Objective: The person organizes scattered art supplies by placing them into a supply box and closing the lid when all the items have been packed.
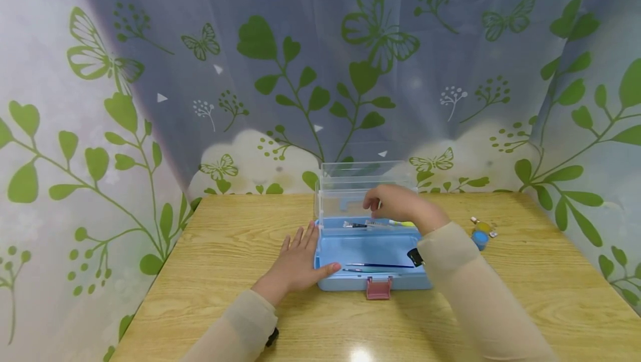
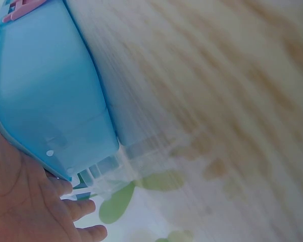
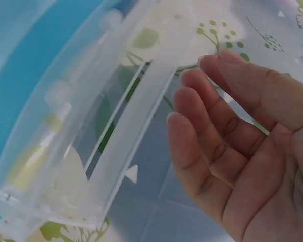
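The head view looks forward and down over the left hand (image 1: 296,262) and right hand (image 1: 400,204); palm-close wrist views share the box (image 2: 45,85).

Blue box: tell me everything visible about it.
The blue box is rectangular and plastic-looking. It stands on the wooden table, open, its clear lid raised at the back. A pink latch sits front and centre. Two slim brushes lie inside near the front, small tubes toward the back. The left hand touches its left side, thumb near the front corner.
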The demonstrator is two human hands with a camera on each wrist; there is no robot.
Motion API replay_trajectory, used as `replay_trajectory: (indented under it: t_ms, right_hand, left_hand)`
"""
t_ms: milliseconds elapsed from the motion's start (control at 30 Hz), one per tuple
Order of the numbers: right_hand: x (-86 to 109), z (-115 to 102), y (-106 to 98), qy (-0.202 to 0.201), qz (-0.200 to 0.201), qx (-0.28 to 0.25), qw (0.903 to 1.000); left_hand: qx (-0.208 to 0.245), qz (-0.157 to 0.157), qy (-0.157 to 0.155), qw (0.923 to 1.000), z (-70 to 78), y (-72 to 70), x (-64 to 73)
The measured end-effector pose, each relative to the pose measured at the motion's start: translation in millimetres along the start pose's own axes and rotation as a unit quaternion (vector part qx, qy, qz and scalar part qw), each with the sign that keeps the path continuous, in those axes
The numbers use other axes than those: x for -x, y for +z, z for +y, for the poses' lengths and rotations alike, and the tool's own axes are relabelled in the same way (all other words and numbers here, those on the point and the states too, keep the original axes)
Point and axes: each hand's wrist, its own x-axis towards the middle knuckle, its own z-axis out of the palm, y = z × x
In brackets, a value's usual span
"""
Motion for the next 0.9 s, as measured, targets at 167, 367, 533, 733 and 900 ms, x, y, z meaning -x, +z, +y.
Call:
replay_trajectory:
  t_ms: [167, 367, 533, 733, 900]
  right_hand:
    - [10.1, 1.3, -6.0, 0.008, 0.009, -0.004, 0.9999]
    - [21.2, 6.3, -12.0, 0.013, 0.015, -0.003, 0.9998]
    - [28.1, 12.5, -14.4, 0.012, 0.019, -0.017, 0.9996]
    - [37.7, 19.3, -16.9, 0.024, 0.021, -0.031, 0.999]
    - [44.3, 27.7, -18.7, 0.031, 0.027, -0.034, 0.9986]
  left_hand:
    - [0.0, -0.004, -0.005, 1.0, 2.5, -2.8, 1.4]
    - [-0.006, -0.004, -0.006, 1.0, 3.4, -3.8, 2.2]
    - [-0.002, -0.002, -0.003, 1.0, 2.6, -3.0, 1.8]
    - [-0.005, -0.002, -0.001, 1.0, 1.8, -1.9, 1.4]
    - [-0.005, -0.004, -0.002, 1.0, 2.3, -2.6, 1.9]
